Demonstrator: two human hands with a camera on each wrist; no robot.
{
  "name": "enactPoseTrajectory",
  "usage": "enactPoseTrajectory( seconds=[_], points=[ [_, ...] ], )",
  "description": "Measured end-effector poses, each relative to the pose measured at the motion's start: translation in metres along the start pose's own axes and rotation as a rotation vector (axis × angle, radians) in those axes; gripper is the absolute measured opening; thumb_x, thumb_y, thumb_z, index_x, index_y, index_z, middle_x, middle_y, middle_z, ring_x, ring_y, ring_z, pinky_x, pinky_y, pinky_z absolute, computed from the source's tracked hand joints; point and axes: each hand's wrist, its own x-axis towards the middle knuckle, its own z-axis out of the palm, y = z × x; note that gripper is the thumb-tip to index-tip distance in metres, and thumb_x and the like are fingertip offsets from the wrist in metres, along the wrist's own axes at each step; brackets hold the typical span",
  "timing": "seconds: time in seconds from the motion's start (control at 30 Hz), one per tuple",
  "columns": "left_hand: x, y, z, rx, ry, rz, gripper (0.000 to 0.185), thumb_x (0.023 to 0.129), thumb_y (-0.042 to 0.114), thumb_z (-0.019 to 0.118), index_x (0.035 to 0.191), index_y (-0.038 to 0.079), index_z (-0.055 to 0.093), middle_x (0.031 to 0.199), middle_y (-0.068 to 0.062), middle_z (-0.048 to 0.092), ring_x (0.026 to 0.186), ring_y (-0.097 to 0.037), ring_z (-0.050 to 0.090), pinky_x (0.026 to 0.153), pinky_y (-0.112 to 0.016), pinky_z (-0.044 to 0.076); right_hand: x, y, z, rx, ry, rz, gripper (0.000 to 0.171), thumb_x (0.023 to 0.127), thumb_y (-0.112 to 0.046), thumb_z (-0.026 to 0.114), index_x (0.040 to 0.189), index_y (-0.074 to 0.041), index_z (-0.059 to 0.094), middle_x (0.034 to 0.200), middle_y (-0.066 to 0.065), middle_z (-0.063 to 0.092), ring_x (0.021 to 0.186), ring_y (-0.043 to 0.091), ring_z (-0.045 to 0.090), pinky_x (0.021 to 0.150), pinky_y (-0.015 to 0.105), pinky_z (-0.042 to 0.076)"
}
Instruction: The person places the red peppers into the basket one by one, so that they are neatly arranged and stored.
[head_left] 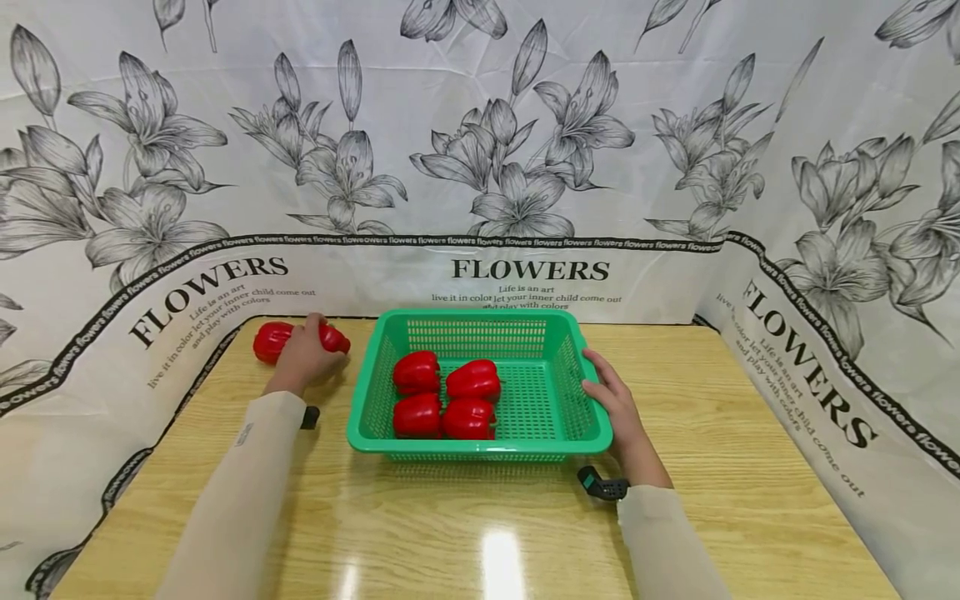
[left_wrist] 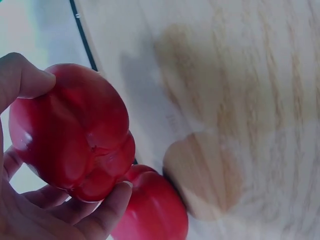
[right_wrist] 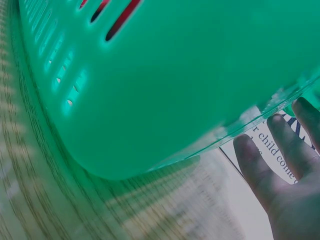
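Your left hand [head_left: 303,354] grips a red bell pepper [left_wrist: 72,132] at the counter's [head_left: 465,517] 10 o'clock corner, just left of the green basket [head_left: 480,446]. In the left wrist view the thumb and fingers curl round it, and a second red pepper [left_wrist: 152,210] lies touching it just beyond, on the counter.

The pepper looks smooth and glossy, likely light and hollow, maybe plastic, so it could be slippery. Judged best hold: wrap across the widest lobes, thumb opposite fingers, as you have it. Firm skin, probably no crush risk at modest squeeze.

Your right hand [head_left: 618,404] rests at the basket's 3 o'clock rim, fingers fairly straight and touching under the lip in the right wrist view, not wrapped round it. The basket is stiff perforated plastic, light, and may slide on the shiny counter.

Four red peppers [head_left: 446,396] sit inside the basket, clustered toward its 8 o'clock side, touching each other.
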Motion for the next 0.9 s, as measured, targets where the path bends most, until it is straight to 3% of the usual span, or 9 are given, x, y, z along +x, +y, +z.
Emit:
enactPoseTrajectory(
  seconds=[0.47,0.9],
  points=[
    [-0.009,0.010,-0.015,0.016,0.034,0.089,0.069,0.081,0.029,0.063,0.139,0.008,0.031,0.126,-0.028,0.047,0.107,-0.042,0.053,0.091,-0.056,0.049,0.000,0.000,0.000,-0.007,0.003,-0.005,0.055,0.102,-0.027,0.045,0.154,-0.022,0.025,0.161,0.003,0.021,0.123,0.014,0.042,0.086,0.022,0.050],
    [-0.027,0.034,-0.037,-0.003,0.017,0.132,0.066,0.084,0.026,0.063,0.141,0.009,0.032,0.130,-0.027,0.045,0.113,-0.042,0.050,0.092,-0.060,0.048,-0.001,-0.002,0.000,-0.007,0.007,-0.005,0.055,0.102,-0.027,0.044,0.153,-0.021,0.025,0.161,0.003,0.021,0.122,0.012,0.043,0.086,0.022,0.050]
  ],
)
